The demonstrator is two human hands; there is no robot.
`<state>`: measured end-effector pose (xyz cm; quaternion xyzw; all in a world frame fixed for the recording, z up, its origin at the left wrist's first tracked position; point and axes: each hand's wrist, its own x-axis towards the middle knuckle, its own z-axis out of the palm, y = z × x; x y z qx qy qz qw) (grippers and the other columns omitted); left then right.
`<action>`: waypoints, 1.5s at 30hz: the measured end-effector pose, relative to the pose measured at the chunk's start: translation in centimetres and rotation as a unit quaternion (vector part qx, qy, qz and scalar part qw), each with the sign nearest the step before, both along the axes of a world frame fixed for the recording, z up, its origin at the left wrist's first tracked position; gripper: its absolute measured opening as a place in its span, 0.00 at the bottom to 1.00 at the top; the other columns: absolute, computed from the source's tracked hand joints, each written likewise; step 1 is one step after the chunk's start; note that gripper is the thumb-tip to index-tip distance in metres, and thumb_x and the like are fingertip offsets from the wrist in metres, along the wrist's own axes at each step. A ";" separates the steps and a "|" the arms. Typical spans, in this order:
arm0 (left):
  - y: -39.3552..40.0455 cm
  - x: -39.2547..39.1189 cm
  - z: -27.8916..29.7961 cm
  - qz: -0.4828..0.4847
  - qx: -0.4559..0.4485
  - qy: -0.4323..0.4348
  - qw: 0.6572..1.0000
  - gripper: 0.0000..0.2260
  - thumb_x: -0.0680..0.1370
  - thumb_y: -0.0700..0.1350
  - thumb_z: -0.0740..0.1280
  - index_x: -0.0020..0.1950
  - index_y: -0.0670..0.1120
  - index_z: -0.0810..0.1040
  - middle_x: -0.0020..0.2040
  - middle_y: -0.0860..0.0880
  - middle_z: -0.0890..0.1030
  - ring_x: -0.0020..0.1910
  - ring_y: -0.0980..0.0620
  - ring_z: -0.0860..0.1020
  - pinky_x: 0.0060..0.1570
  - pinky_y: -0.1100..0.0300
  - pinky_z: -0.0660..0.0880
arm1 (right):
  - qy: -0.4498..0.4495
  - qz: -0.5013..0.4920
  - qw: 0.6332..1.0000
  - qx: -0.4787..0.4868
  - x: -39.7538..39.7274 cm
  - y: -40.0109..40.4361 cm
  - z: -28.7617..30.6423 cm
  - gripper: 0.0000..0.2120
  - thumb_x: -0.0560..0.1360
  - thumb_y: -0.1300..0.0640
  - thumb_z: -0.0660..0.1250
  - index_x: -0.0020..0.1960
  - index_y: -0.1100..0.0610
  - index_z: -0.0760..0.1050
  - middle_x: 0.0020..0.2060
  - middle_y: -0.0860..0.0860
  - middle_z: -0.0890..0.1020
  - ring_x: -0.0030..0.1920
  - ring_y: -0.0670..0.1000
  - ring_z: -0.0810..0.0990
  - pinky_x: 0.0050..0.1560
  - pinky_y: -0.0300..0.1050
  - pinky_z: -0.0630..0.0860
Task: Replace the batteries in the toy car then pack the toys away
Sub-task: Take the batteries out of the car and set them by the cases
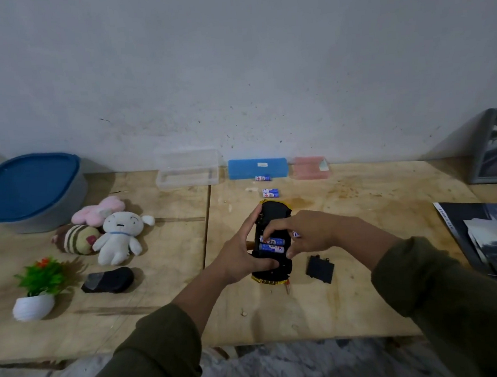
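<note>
While the battery step is being carried out, the readings are as follows.
Right hand (306, 233): fingers are curling down onto the batteries in the bay (271, 244), pinching or pressing the upper one; whether it is being seated or lifted cannot be told.
Left hand (243, 252): fingers are clamping round the toy car (274, 216), steadying it.
Toy car: is lying underside up on the surface (365, 283), at centre, bay open.
Bay cover (320, 269): is lying loose just beside the car, on its right.
Loose batteries (270, 192): are lying beyond the car, near the blue case (257, 167); a further one (262, 178) is touching that case.
Plush toys (109, 230): are sitting unpacked at left, near the lidded tub (29, 189).
Done: cover is off; two cells are sitting in the bay.
Left, by judgement: finishing the cells, refitting the cover, packing every toy.
</note>
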<state>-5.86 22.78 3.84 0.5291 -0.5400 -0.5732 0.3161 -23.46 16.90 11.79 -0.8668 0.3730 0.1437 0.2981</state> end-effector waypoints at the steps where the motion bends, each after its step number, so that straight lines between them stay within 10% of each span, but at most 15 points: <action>1: 0.0 0.1 0.0 -0.001 0.002 -0.002 1.000 0.51 0.66 0.36 0.78 0.70 0.74 0.53 0.64 0.51 0.76 0.56 0.52 0.80 0.50 0.56 0.81 | 0.013 0.010 1.000 -0.011 0.2 -0.1 0.0 0.24 0.74 0.56 0.70 0.66 0.44 0.66 0.34 0.36 0.67 0.36 0.38 0.68 0.36 0.34 0.63; 6: 0.3 0.4 0.2 -0.008 0.002 -0.023 1.000 0.52 0.66 0.36 0.78 0.71 0.73 0.51 0.65 0.55 0.75 0.58 0.54 0.78 0.52 0.57 0.80 | 0.069 0.044 0.996 -0.037 0.5 -0.3 -0.8 0.25 0.73 0.52 0.69 0.65 0.39 0.61 0.55 0.48 0.77 0.48 0.51 0.73 0.46 0.45 0.69; 21: 1.0 -1.2 -0.7 0.035 -0.013 0.004 0.999 0.51 0.67 0.41 0.78 0.70 0.76 0.48 0.66 0.60 0.73 0.60 0.54 0.77 0.58 0.55 0.77 | -0.105 -0.037 0.982 -0.154 1.2 1.3 -2.8 0.11 0.74 0.53 0.67 0.45 0.52 0.64 0.39 0.48 0.74 0.38 0.51 0.73 0.36 0.44 0.67; 28: 0.2 -1.1 0.2 0.138 -0.051 0.036 0.988 0.49 0.69 0.38 0.77 0.72 0.72 0.49 0.64 0.57 0.75 0.60 0.54 0.77 0.55 0.50 0.79 | -0.383 -0.488 0.783 0.047 2.3 2.4 -2.0 0.09 0.75 0.50 0.67 0.52 0.51 0.70 0.44 0.51 0.77 0.37 0.46 0.74 0.32 0.37 0.68; 37: 0.4 -1.1 0.1 0.182 -0.089 0.022 0.979 0.47 0.69 0.43 0.77 0.72 0.73 0.49 0.70 0.55 0.72 0.62 0.55 0.76 0.54 0.51 0.80 | -0.317 -0.512 0.783 0.151 2.6 5.2 -2.7 0.18 0.77 0.57 0.65 0.66 0.56 0.72 0.39 0.51 0.75 0.27 0.42 0.64 0.20 0.29 0.60; 45: 0.3 -0.4 -0.2 0.159 -0.067 0.039 0.984 0.49 0.69 0.37 0.76 0.73 0.72 0.50 0.70 0.54 0.71 0.61 0.54 0.77 0.56 0.49 0.79 | -0.361 -0.586 0.674 0.268 2.4 4.4 -2.6 0.11 0.76 0.56 0.67 0.54 0.63 0.76 0.26 0.50 0.68 0.23 0.45 0.60 0.22 0.38 0.58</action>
